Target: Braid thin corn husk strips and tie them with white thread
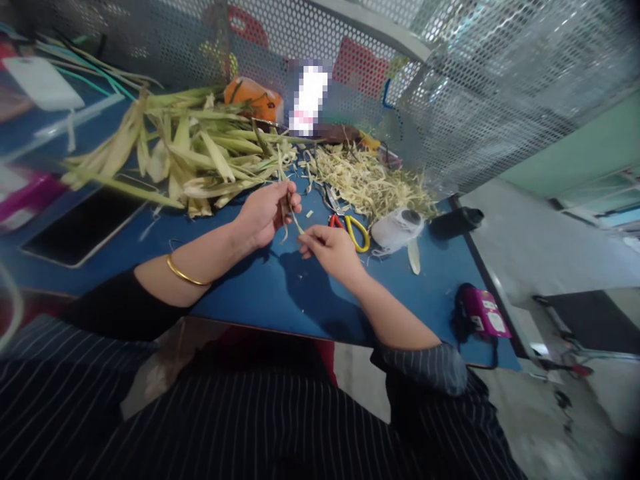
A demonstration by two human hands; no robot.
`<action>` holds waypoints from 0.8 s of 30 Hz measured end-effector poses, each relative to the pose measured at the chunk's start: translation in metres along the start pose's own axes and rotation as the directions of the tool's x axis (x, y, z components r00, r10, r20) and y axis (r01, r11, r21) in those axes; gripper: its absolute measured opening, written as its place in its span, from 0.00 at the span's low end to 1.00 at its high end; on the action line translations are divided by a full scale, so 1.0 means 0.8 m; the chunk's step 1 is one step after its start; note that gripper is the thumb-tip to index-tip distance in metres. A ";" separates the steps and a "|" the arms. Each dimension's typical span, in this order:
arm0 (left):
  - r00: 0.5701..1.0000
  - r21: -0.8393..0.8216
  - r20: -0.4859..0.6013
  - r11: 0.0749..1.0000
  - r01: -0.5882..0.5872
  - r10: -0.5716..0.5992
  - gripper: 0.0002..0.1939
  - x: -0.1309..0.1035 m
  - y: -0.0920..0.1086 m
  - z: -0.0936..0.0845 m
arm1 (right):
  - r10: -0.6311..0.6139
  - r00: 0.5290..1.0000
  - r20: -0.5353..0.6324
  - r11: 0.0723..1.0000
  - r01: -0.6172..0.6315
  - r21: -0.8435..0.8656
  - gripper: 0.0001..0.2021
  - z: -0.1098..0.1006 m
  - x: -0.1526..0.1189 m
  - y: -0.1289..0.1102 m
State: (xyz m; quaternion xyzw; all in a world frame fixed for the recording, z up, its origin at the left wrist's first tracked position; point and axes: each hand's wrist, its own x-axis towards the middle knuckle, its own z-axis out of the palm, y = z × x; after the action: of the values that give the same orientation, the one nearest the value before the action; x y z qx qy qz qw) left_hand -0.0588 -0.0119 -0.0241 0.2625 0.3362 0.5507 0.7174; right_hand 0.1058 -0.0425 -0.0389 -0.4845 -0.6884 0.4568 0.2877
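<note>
My left hand point(273, 210) is closed on thin pale strips of corn husk point(283, 230), whose ends hang below its fingers. Close by, my right hand point(327, 250) pinches the end of a narrow husk strip point(295, 219) that runs up to the left fingers. Behind the left hand spreads a pile of long green-yellow corn husks point(200, 150). A heap of shredded husk pieces point(365, 180) lies beyond the right hand. Scissors point(356, 232) with red and yellow handles rest just past the right knuckles, touching or nearly touching them; I cannot tell which.
A white thread spool point(395, 230) and a dark cylinder point(457, 223) lie right of the scissors. A purple device point(485, 312) sits near the blue table's point(425, 293) right edge. On the left lies a dark phone point(90, 220). A perforated metal panel point(450, 100) stands behind.
</note>
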 end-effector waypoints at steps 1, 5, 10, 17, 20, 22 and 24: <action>0.999 -0.003 -0.015 1.000 -0.029 0.029 0.11 0.000 -0.002 0.000 | -0.007 0.999 -0.036 1.000 0.008 0.011 0.12 0.004 -0.003 0.001; 0.997 -0.087 -0.031 0.994 -0.070 0.068 0.12 -0.002 -0.003 0.002 | 0.072 0.997 -0.032 0.979 -0.064 0.195 0.12 0.022 -0.006 0.004; 1.000 -0.108 -0.001 0.994 -0.030 0.030 0.15 -0.004 0.006 0.002 | -0.025 0.979 0.201 0.987 0.056 -0.151 0.10 0.012 0.002 -0.006; 0.992 -0.112 -0.110 0.993 0.046 -0.058 0.14 -0.002 0.008 -0.001 | -0.300 0.940 -0.165 0.550 0.029 -0.834 0.14 -0.053 0.114 -0.005; 0.989 -0.106 -0.115 0.991 0.079 -0.091 0.11 -0.004 0.006 0.000 | -0.310 0.950 0.032 0.295 0.128 -0.947 0.17 -0.057 0.161 0.011; 0.985 -0.110 -0.129 0.989 0.099 -0.113 0.11 -0.005 0.006 0.001 | -0.283 0.942 0.182 0.199 0.244 -0.949 0.15 -0.054 0.178 0.023; 0.980 -0.124 -0.144 0.985 0.120 -0.138 0.12 -0.006 0.007 0.000 | -0.298 0.928 0.224 0.194 0.288 -0.938 0.15 -0.054 0.184 0.033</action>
State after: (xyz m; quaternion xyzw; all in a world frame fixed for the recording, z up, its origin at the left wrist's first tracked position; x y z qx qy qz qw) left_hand -0.0630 -0.0151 -0.0186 0.1556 0.3740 0.5398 0.7380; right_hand 0.0990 0.1128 -0.0516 -0.4198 -0.8994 -0.1206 0.0182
